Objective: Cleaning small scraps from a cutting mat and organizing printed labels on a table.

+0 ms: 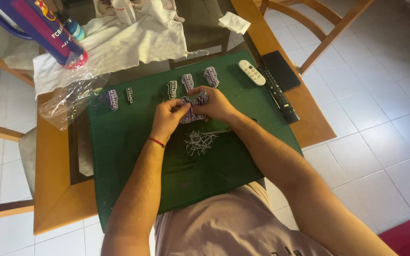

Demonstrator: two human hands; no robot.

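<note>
Person, seen from above — both forearms bare, no sleeves in view. Left hand (pixel 167 121): thin red cord bracelet (pixel 157 141) at the wrist. Right hand (pixel 214 104): nothing worn. Torso — light beige T-shirt (pixel 228 227), dark lettering partly visible at the lower edge.

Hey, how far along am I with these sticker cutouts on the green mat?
Looks done: five cut stickers lie in a row along the far part of the green mat, and a pile of thin white trimmings sits near you. In hand: your left hand and right hand pinch a purple-and-white sticker piece. Left: that piece; any further uncut sheets aren't visible.
</note>
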